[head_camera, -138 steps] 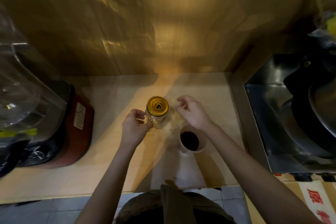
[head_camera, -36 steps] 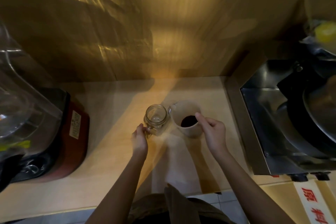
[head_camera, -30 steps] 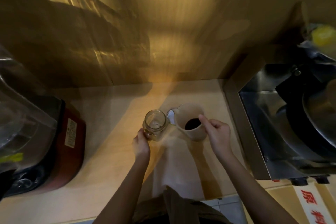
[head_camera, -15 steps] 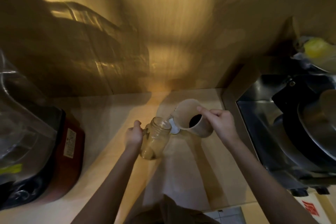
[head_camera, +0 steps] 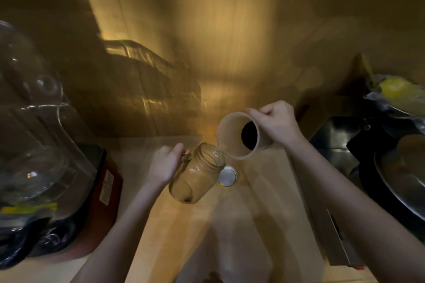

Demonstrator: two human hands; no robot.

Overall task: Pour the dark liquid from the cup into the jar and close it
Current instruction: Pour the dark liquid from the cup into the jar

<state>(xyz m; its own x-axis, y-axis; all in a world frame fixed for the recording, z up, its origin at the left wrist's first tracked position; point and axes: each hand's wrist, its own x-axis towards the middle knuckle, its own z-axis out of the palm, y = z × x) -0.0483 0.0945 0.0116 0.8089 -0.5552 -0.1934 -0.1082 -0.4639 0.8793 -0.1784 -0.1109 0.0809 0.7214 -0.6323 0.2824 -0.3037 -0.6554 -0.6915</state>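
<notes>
My left hand (head_camera: 165,166) grips the handle of a clear glass jar (head_camera: 197,173), held above the wooden counter (head_camera: 259,209) and tilted with its mouth up and to the right. A little dark liquid lies at the jar's bottom. My right hand (head_camera: 277,122) holds a beige cup (head_camera: 232,142) tipped to the left, its spout resting at the jar's mouth. Dark liquid (head_camera: 249,136) shows deep inside the cup. The jar's lid (head_camera: 227,176) lies on the counter, white inside facing up, just right of the jar.
A blender with a clear jug and red base (head_camera: 46,167) stands at the left. A steel machine with a dark pan (head_camera: 391,167) fills the right side. A shiny golden wall (head_camera: 207,53) rises behind the counter.
Both hands have lifted higher. The jar has tilted further toward the cup, and the cup has tipped more steeply until its spout meets the jar's mouth.
</notes>
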